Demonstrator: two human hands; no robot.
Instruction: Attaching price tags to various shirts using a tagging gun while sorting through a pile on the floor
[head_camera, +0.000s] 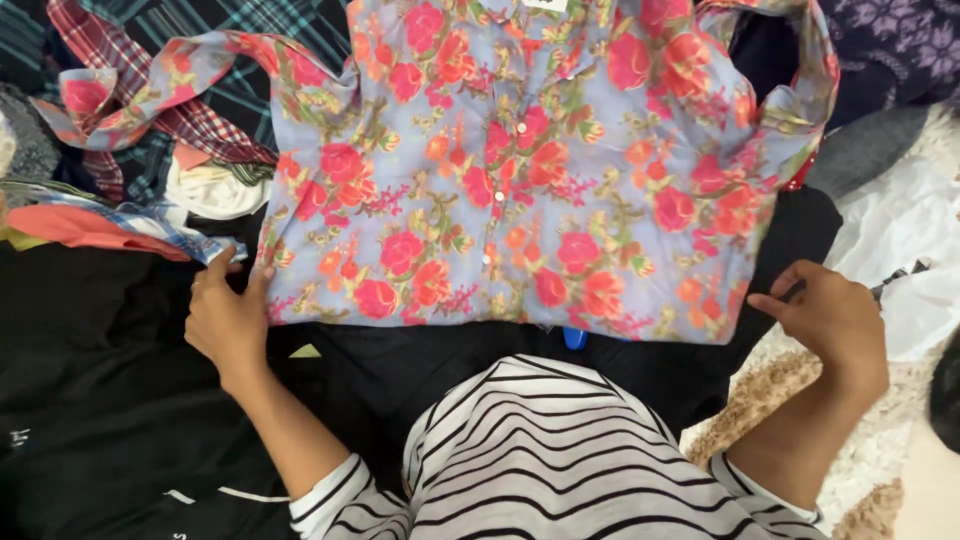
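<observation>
A floral shirt (520, 170) is spread flat across the middle and top of the frame, on black cloth (100, 350). Its lower left corner is pinched by the left hand (225, 320), fingers (240, 280) together on the hem. The lower right corner is met by the right hand (830, 315), fingers curled near the hem; whether cloth is gripped there cannot be told. The collar is cut off by the top edge, and the left sleeve trails to the upper left over plaid cloth (210, 120). Open black cloth is seen below the hem, between the hands. A pile of clothes (90, 215) crowds the left edge; white cloth (900, 230) and a shaggy rug (780, 390) lie at the right. A small blue thing (574, 338) is half hidden under the hem. The lower centre is filled by a striped top (540, 460).
</observation>
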